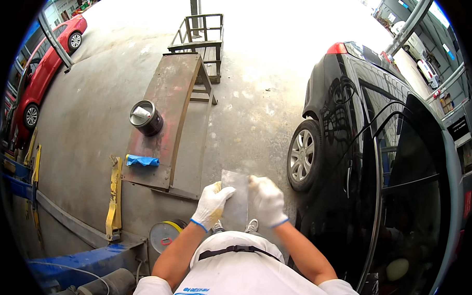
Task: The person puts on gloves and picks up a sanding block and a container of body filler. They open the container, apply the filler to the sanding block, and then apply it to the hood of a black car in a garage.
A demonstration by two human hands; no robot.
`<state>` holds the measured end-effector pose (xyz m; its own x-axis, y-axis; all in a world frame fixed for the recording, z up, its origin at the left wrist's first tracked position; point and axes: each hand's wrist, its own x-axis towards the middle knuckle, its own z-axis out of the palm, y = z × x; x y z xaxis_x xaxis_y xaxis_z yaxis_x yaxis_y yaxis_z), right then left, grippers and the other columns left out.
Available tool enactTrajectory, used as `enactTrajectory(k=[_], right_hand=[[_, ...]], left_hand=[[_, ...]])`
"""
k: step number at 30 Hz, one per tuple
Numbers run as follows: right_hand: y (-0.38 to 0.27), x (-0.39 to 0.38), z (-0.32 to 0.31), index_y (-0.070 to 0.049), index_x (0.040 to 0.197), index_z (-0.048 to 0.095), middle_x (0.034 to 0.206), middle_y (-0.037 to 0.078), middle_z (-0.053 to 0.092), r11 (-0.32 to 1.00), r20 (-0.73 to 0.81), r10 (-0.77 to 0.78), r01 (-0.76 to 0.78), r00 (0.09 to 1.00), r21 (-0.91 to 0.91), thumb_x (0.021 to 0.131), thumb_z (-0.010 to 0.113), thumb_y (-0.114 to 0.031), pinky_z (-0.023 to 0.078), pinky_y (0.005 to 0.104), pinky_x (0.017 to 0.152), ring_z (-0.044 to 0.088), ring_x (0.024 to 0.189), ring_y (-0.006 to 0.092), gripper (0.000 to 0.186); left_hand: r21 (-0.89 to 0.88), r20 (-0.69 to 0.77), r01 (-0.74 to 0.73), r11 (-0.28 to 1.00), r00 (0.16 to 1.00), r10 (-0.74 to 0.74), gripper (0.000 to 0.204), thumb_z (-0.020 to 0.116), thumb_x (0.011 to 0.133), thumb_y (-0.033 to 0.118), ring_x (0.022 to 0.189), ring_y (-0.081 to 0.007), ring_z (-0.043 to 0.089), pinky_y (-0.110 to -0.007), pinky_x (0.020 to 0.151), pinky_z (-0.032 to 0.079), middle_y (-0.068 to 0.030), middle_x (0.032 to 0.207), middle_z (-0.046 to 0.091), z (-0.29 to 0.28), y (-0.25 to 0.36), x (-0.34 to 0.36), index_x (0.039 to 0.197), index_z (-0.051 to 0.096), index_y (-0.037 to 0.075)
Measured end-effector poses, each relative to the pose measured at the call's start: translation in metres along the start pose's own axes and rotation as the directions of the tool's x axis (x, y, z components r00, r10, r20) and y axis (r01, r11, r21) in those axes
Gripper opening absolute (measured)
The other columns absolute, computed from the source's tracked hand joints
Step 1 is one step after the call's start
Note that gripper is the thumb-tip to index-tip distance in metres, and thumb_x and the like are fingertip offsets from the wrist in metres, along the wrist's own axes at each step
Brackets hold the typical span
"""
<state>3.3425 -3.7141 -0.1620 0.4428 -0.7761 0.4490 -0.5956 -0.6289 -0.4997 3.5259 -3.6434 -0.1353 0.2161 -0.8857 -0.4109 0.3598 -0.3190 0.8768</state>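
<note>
a car repair yard: black car at right, red car upper left, stained concrete floor.

Glossy black car at right, silver alloy wheel facing left, red tail light at far end. Red car parked far left. Long rusty brown metal bench running down the middle of the grey concrete floor. Round dark tin can standing on its left side; crumpled blue cloth lying nearer, at the left edge. Brown metal frame stand just beyond the far end. Yellow strap at near left, beside a blue steel beam. Round grey lidded drum with yellow rim just right of the beam.
</note>
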Motion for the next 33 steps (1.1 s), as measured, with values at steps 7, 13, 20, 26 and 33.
enactTrajectory(k=[7,13,20,26,33], right_hand=[[0.024,0.010,0.011,0.001,0.123,0.067,0.102,0.004,0.071,-0.045,0.464,0.696,-0.612,0.548,0.790,0.098,0.067,-0.020,0.052,0.0246,0.074,0.064,0.084,0.0095,0.033],[0.000,0.014,0.015,0.001,0.129,0.061,0.107,0.005,0.069,0.142,0.462,0.670,-0.710,0.582,0.690,0.101,0.063,-0.025,0.053,0.0249,0.072,0.063,0.086,0.0100,0.038],[-0.028,0.006,-0.008,-0.001,0.130,0.059,0.112,0.006,0.068,0.292,0.731,0.376,-0.822,0.569,0.489,0.093,0.071,-0.033,0.054,0.0304,0.080,0.063,0.097,0.0131,0.050],[-0.004,-0.020,-0.013,0.002,0.120,0.062,0.106,0.004,0.069,0.154,0.641,0.403,-0.739,0.653,0.656,0.093,0.072,-0.016,0.051,0.0261,0.085,0.062,0.096,0.0096,0.034],[0.017,-0.031,0.002,0.000,0.128,0.058,0.108,0.006,0.068,0.045,0.579,0.580,-0.732,0.573,0.680,0.087,0.060,-0.001,0.051,0.0268,0.083,0.061,0.092,0.0100,0.042]], left_hand=[[-0.045,0.060,0.137,0.990,0.989,-0.134,0.042,0.070,0.091,0.013,0.098,-0.0115,0.063,-0.026,0.090,0.051,-0.0096,0.112,0.067,-0.021,-0.006,0.013,0.123,0.056,-0.011],[0.184,0.165,0.090,0.979,0.979,-0.121,0.032,0.071,0.091,0.021,0.084,-0.0104,0.064,-0.029,0.076,0.052,-0.0044,0.095,0.071,-0.007,-0.004,0.010,0.110,0.068,-0.004],[0.519,0.085,-0.130,0.845,0.991,0.101,0.028,0.071,0.089,0.020,0.083,-0.0111,0.066,-0.029,0.075,0.053,-0.0049,0.091,0.073,0.001,-0.003,0.001,0.110,0.070,0.001],[0.010,0.048,-0.022,1.000,0.999,0.021,0.045,0.068,0.088,0.001,0.110,-0.0147,0.065,-0.028,0.099,0.050,-0.0114,0.125,0.067,-0.007,0.011,-0.002,0.132,0.059,-0.006],[0.370,-0.045,-0.470,0.801,0.852,0.521,0.068,0.057,0.086,-0.008,0.115,-0.0174,0.063,-0.031,0.104,0.047,-0.0152,0.128,0.066,-0.003,-0.001,0.007,0.150,0.038,-0.003]])
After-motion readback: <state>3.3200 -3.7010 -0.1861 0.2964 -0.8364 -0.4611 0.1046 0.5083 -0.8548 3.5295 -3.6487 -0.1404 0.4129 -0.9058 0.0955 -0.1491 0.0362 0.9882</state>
